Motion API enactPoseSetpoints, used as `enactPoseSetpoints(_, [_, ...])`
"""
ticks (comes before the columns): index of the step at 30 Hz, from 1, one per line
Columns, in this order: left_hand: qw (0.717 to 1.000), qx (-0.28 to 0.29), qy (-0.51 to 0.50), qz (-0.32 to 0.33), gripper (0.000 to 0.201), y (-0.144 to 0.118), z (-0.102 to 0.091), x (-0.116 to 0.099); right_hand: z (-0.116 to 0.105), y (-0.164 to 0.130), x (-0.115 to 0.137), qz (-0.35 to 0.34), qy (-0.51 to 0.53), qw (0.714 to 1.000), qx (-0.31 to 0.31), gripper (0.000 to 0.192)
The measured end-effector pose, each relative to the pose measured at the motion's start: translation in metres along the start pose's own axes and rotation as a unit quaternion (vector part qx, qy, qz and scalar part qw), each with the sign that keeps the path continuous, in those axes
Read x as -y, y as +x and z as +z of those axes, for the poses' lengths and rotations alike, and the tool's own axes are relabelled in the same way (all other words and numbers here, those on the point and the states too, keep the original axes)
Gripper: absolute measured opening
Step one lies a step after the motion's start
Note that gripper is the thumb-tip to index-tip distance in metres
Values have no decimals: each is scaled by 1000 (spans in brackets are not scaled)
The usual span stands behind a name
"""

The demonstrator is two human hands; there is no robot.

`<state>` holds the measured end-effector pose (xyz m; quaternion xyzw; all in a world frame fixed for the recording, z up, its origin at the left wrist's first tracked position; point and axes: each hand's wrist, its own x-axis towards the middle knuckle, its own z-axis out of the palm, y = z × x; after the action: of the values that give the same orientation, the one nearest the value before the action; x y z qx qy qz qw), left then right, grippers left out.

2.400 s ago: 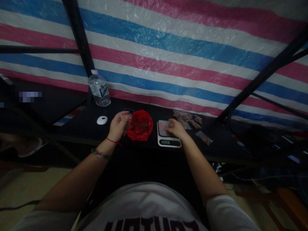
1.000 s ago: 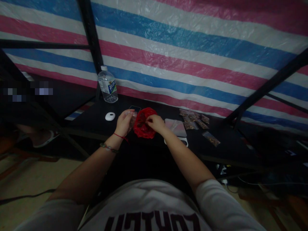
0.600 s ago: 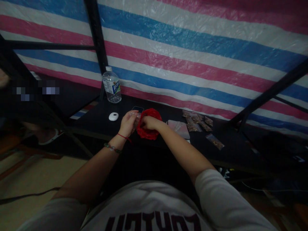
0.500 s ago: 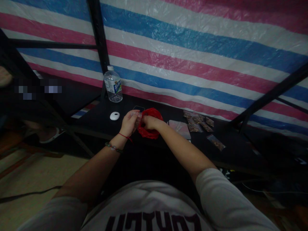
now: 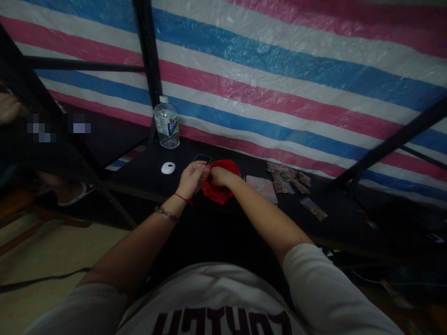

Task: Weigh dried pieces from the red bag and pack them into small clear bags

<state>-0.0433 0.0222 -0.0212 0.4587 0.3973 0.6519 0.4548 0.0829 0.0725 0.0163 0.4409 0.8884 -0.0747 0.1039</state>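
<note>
Left hand (image 5: 190, 179) first: with it I grip a clear bag (image 5: 203, 174) beside a red bag (image 5: 220, 191) near the middle of the tabletop (image 5: 146, 184). My right hand (image 5: 220, 177) reaches inside the red bag; its fingers are hidden, so I cannot tell whether they grasp anything.

From the left, a clear bottle (image 5: 170, 141) stands upright, its label (image 5: 166, 124) blue and white, the characters too small for me to read. Nearer me lies a white gadget (image 5: 168, 168) with a dark spot. A dark slab (image 5: 203, 158) lies behind my left hand. Dark letters (image 5: 223, 321) cross my shirt (image 5: 216, 284), cut off below and not surely readable. Right of the red bag sits a scale (image 5: 263, 188), partly behind my forearm, then overlapping packets (image 5: 282, 172) of brown bits, with a single packet (image 5: 314, 209) apart, farther right.
</note>
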Motion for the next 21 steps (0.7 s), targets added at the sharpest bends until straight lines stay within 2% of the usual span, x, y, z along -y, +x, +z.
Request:
enactPoseSetpoints(4, [998,53,-9,-26,36,-6,5,1,7,5,-12,12,45,999,-22,27])
enactPoseSetpoints(8, [993,111,19,-43,32,-11,8,5,12,2,-27,23,167,984,-55,25])
enactPoseSetpoints(11, [993,106,16,-52,32,-11,6,9,7,-10,-40,29,244,964,-106,23])
enactPoseSetpoints(14, [994,92,-6,-60,32,-10,5,12,-6,-32,-58,33,269,948,-168,21])
enactPoseSetpoints(18, [995,78,-15,-67,31,-8,4,16,-24,-71,-92,58,257,939,-223,21])
enactPoseSetpoints(21, [996,68,-15,-63,31,-5,2,20,-26,-102,-118,118,207,943,-234,20])
